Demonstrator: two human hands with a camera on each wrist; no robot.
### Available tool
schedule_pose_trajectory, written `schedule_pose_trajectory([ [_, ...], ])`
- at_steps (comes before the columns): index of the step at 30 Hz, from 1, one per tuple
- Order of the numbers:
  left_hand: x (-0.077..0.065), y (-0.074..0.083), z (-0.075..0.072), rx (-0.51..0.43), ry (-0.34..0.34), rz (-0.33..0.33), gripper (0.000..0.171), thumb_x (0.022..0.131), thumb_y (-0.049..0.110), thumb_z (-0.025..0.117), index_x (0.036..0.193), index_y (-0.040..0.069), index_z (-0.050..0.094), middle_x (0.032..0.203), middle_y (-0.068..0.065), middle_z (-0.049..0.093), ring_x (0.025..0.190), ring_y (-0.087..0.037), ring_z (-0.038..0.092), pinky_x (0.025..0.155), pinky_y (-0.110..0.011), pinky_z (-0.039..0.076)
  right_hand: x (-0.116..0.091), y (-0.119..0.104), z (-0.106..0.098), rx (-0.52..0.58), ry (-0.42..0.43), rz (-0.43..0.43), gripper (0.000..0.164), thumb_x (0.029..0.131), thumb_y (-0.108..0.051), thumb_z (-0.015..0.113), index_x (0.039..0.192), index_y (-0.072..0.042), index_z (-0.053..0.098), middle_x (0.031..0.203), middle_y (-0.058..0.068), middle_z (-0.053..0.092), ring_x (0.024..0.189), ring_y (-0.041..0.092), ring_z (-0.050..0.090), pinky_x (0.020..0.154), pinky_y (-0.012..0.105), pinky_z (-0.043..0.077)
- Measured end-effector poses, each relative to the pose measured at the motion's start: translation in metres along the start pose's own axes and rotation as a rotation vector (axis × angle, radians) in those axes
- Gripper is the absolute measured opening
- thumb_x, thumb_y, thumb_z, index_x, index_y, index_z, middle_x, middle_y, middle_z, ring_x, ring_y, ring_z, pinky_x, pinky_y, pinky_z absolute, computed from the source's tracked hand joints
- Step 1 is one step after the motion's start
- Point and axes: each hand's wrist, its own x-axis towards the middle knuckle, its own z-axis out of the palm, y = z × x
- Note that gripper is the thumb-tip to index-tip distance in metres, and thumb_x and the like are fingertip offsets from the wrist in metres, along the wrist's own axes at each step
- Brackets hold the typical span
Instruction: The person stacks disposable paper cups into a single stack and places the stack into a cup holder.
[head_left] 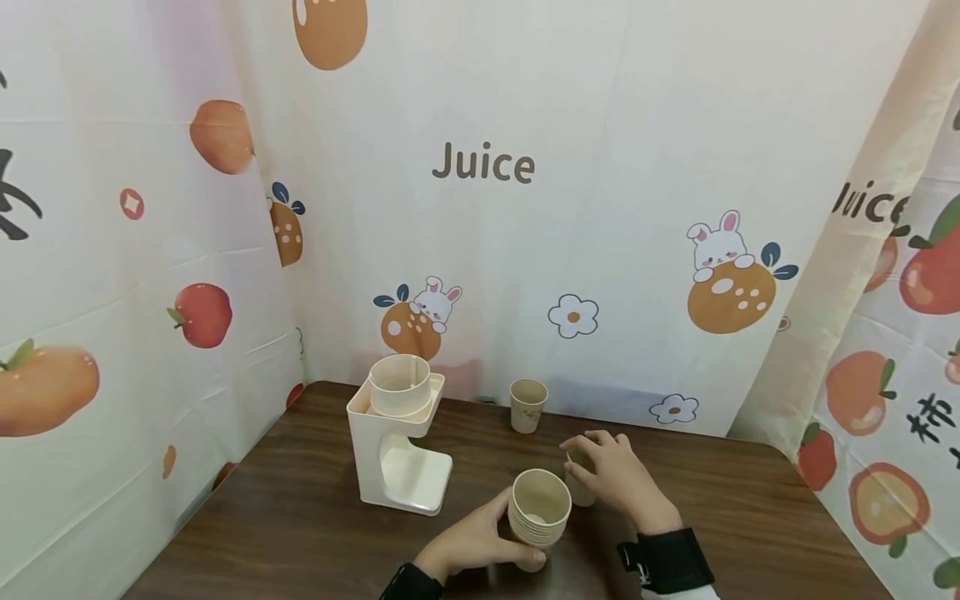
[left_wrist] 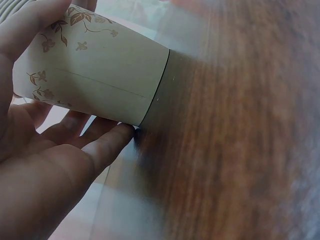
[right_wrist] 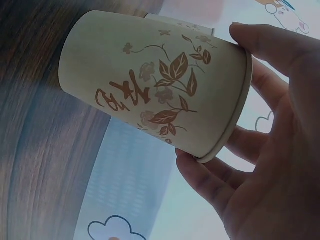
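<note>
My left hand [head_left: 480, 537] grips a stack of cream paper cups [head_left: 538, 500], fingers and thumb round its side. In the left wrist view the lowest cup [left_wrist: 100, 70] shows brown flower print, its base right at the tabletop. Just to the right, my right hand [head_left: 618, 479] pinches a single paper cup [head_left: 581, 492] near its rim, from above. The right wrist view shows this cup [right_wrist: 155, 85] with brown leaves, blossoms and lettering, thumb and fingertips at the rim and its base at the wood. Most of it is hidden behind hand and stack in the head view.
Another paper cup [head_left: 528, 408] stands upright at the back of the dark wooden table [head_left: 300, 508]. To the left stands a cream-coloured appliance [head_left: 401, 450] with a round open cylinder on top. Fruit-printed curtains [head_left: 630, 250] hang behind the table and at both sides.
</note>
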Motion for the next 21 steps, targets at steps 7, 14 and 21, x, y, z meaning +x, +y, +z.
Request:
schedule_pose_trajectory([
  [7, 0.000, -0.001, 0.000, -0.010, -0.006, -0.003, 0.084, 0.074, 0.030, 0.078, 0.140, 0.043, 0.028, 0.135, 0.009, 0.046, 0.125, -0.015, 0.036, 0.102, -0.060, 0.027, -0.006, -0.002, -0.001, 0.013, 0.007, -0.006, 0.024, 0.086, -0.034, 0.066, 0.110, -0.031, 0.064, 0.122, 0.016, 0.055, 0.108, 0.036, 0.045, 0.080, 0.050, 0.044],
  [14, 0.001, 0.000, 0.000, -0.004, 0.001, -0.001, 0.082, 0.074, 0.030, 0.078, 0.139, 0.043, 0.030, 0.132, 0.009, 0.049, 0.123, -0.014, 0.039, 0.102, -0.061, 0.028, -0.012, 0.000, -0.002, 0.014, 0.036, -0.016, 0.026, 0.086, -0.036, 0.066, 0.112, -0.033, 0.064, 0.124, 0.016, 0.055, 0.105, 0.037, 0.045, 0.076, 0.052, 0.047],
  [21, 0.001, 0.000, -0.001, -0.031, -0.015, 0.010, 0.080, 0.074, 0.027, 0.078, 0.138, 0.042, 0.031, 0.132, 0.006, 0.050, 0.124, -0.015, 0.038, 0.102, -0.062, 0.025, -0.015, -0.004, -0.012, 0.043, 0.141, -0.067, 0.028, 0.086, -0.036, 0.066, 0.113, -0.032, 0.065, 0.126, 0.014, 0.055, 0.109, 0.038, 0.044, 0.077, 0.057, 0.046],
])
